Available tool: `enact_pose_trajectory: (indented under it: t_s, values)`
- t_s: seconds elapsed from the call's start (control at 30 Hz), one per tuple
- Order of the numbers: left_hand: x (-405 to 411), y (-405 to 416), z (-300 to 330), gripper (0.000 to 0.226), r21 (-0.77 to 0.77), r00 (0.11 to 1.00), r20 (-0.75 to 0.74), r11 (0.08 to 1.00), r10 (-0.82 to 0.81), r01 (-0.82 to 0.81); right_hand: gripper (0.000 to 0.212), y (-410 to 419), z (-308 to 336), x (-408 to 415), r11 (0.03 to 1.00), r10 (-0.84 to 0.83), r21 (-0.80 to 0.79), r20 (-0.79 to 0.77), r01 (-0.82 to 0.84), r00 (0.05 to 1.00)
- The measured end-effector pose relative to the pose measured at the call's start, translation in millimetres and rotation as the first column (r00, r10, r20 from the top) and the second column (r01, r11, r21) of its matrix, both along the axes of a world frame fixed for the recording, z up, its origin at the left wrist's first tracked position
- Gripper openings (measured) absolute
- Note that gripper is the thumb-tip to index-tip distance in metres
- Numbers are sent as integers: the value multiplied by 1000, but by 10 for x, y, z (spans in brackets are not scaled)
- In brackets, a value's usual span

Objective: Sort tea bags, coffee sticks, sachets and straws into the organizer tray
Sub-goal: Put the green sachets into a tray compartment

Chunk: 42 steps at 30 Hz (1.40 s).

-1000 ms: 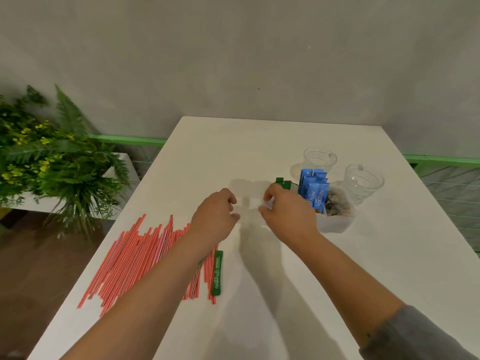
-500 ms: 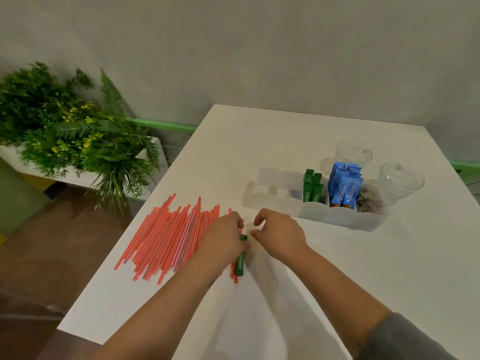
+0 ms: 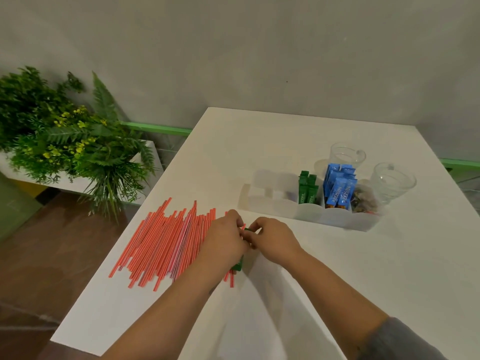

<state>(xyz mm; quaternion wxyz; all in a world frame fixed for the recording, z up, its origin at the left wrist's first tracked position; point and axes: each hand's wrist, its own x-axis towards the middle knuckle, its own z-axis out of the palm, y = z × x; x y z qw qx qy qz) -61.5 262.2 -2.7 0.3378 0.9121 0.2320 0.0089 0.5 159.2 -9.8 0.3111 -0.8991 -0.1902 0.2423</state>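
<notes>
A spread of red striped straws lies on the white table at the left. A loose green stick sachet lies at the straws' right edge, mostly hidden under my hands. My left hand and my right hand meet over its far end, fingers pinched on it. The translucent organizer tray stands further right, holding upright green sticks, blue coffee sticks and dark sachets. Its left compartments look empty.
Two clear glass mugs stand just behind the tray. A planter of green ferns with yellow flowers sits off the table's left edge, above a wooden floor. A grey wall rises behind the table.
My hands moved from the tray back toward me to the loose green stick by the straws and closed on its far end. The view swung left.
</notes>
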Motion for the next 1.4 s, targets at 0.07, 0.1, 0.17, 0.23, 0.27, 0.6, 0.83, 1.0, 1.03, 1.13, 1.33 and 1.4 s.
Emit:
enact_pose_trajectory:
  t_s: [0.07,0.1,0.17,0.23,0.27,0.6,0.83,1.0,1.03,1.13,1.33,1.4]
  values:
    - [46,-38,67,32,-22,999,39,1000,-13,13,19,-45,78,57,999,-15,49,-2,15,1000]
    - [81,-62,100,32,-36,998,58,999,-16,18,16,-75,124,97,998,-26,62,3,25,1000]
    - [166,-111,160,29,-63,995,94,998,-16,22,14,-140,231,181,996,-41,78,17,40,999]
    - [277,-169,225,27,-75,992,124,996,-28,37,13,-223,356,280,995,-53,91,42,49,998]
    - [335,-193,258,27,-86,989,143,995,-37,50,11,-262,422,331,994,-57,93,61,51,997]
    - [989,-433,565,22,-112,941,311,978,-135,177,5,-552,810,821,980,-193,110,292,167,937]
    - [1256,-501,569,18,-49,933,305,975,-192,217,2,-599,800,954,970,-245,96,369,225,897]
    - [1310,-506,418,18,-21,946,235,972,-222,233,5,-624,620,1006,975,-215,24,338,220,916]
    - [1311,-504,385,18,3,949,210,971,-235,239,7,-622,582,1010,977,-198,-6,341,213,919]
    - [1293,-487,288,22,85,959,133,967,-251,242,12,-613,476,997,976,-160,-89,337,200,928]
    - [1288,-474,176,33,149,964,123,965,-236,217,19,-556,397,988,959,-122,-193,385,209,915]
    - [1293,-482,186,35,144,966,138,969,-218,198,19,-539,406,990,951,-126,-202,437,234,890]
